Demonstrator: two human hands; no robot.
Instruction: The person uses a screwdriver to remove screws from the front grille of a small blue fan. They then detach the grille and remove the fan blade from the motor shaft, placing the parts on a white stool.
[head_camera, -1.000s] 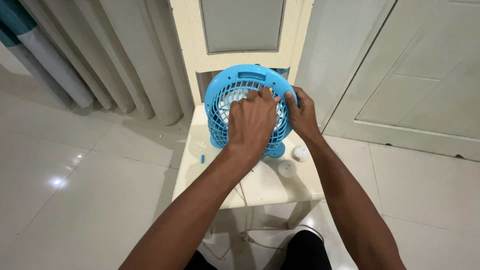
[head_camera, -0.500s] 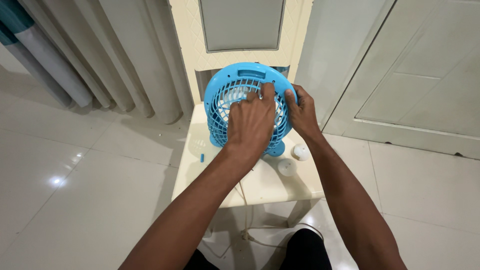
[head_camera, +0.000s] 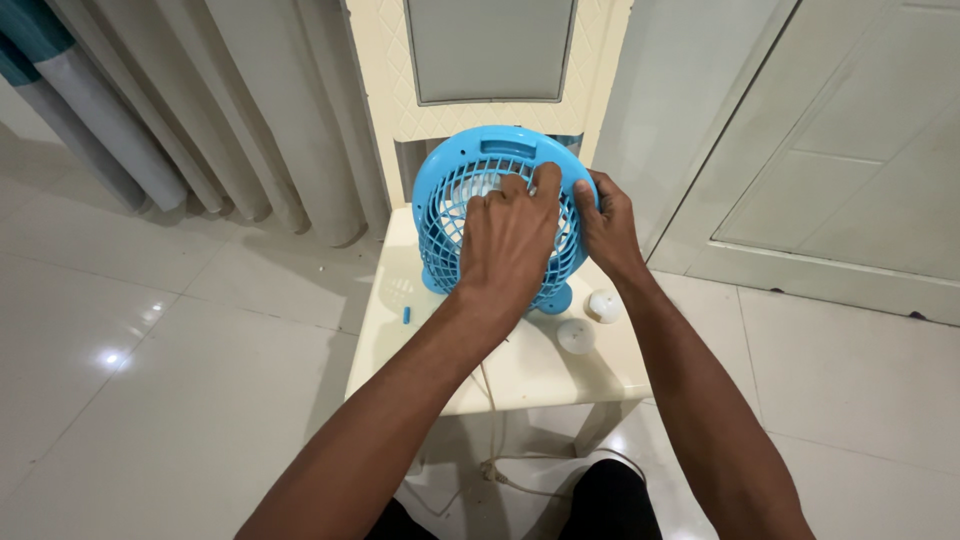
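White glossy floor tiles all around, pale curtains on the left and a cream panelled door on the right. Up against the wall sits a cream plastic chair, and a small blue table fan stands upright on its seat, grille facing the person.

Left hand is spread over the front grille, fingers curled in and pressing at the upper part near the rim. Can't really tell if it's pinching anything small there, too hidden by the knuckles. Right hand is clamped on the fan's right edge, thumb in front, fingers wrapped behind the rim.

On the seat just right of the fan's base are two small white round caps, and a tiny blue piece lies on the left side. A white cord hangs down off the front edge.
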